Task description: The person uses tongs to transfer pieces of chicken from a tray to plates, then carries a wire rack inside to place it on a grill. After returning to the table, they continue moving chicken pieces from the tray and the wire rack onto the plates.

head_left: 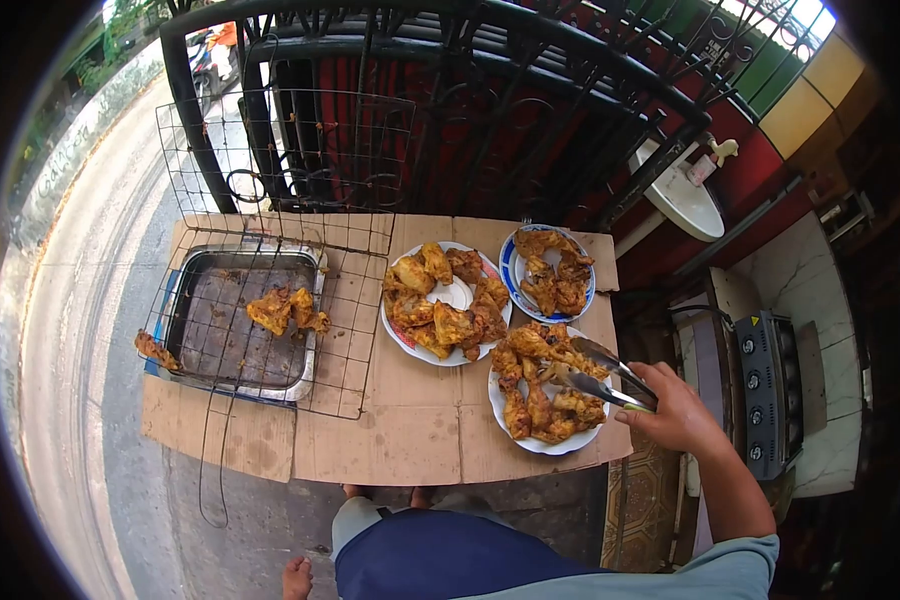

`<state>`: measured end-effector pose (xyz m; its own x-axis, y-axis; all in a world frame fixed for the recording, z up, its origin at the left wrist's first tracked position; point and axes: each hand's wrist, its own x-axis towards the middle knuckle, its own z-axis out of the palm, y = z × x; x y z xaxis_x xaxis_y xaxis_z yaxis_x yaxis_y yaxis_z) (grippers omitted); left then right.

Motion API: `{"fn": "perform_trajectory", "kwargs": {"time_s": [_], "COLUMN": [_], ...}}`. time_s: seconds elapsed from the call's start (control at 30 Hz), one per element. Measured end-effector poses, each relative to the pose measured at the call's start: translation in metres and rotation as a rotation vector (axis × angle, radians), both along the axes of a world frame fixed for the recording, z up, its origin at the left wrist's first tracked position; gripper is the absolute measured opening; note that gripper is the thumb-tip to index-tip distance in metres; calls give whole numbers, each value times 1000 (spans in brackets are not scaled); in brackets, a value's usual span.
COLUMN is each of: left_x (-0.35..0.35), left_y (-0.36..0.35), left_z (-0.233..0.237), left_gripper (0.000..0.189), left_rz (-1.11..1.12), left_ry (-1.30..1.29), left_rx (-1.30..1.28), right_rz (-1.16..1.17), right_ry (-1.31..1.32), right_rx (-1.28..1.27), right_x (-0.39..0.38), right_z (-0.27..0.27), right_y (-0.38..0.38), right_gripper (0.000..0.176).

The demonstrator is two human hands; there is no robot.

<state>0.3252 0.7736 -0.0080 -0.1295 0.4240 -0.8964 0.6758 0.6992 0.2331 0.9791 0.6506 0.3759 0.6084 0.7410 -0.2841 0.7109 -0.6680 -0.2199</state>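
Gripping silver metal tongs [598, 388] w/ R hand [682, 412]; prob. arranging browned chicken [539, 408] on round white plate [556, 448]; needs light squeeze; can't tell L hand's [297, 580] grip.

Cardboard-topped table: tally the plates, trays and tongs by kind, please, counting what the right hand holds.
Plates: 3 (blue-rimmed plate, left plate, near plate)
Metal trays: 1 (metal tray under the wire rack)
Tongs: 1 (tongs in the right hand)
Total: 5
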Motion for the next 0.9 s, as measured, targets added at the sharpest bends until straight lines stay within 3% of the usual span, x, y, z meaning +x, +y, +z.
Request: {"fn": "perform_trajectory", "kwargs": {"time_s": [0.37,0.67,0.9], "left_x": [-24,-29,-4], "left_y": [-13,-30,-12], "left_z": [-23,-20,-3], "left_gripper": [56,56,55], "left_rz": [36,66,22], "left_ry": [-36,18,-20], "left_rx": [60,23,48], "right_rz": [117,203,283], "right_ry": [-126,-324,-333], "right_rx": [-171,-84,-102], "right_x": [18,20,24], "right_z": [-29,-28,-43], "right_y": [44,25,18], "right_gripper": [46,40,51]}}
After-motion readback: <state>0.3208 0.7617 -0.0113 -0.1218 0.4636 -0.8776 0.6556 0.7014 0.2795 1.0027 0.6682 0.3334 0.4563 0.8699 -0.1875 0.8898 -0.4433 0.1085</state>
